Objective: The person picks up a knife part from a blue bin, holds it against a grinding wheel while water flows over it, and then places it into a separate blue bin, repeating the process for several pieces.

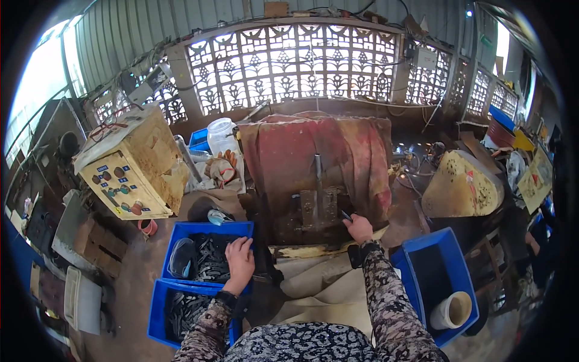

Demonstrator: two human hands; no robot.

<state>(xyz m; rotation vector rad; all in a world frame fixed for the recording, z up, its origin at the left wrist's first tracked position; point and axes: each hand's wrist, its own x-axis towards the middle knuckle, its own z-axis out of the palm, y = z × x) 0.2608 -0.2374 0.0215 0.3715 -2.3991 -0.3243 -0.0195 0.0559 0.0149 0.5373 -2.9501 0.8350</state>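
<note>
My left hand (239,263) reaches over the right side of a blue bin (208,228) at the left, its fingers stretched out and loosely apart. Dark, slim metal pieces (212,256) fill much of that bin, heaped beside a clear round container (181,258). Closed in a pinch, my right hand (360,230) holds a slim dark piece (345,215) whose end sticks out to the upper left. This hand is just right of a dark, stained machine bed (319,208) with an upright metal rod (318,169). A red, stained cloth (289,145) hangs over the machine behind it.
A second blue bin (154,314) of dark pieces stands nearer to me. At the right, a blue crate (407,265) holds a whitish bucket (451,310). A yellowish control box (129,172) stands at the left; a yellowish machine cover (464,184) stands at the right.
</note>
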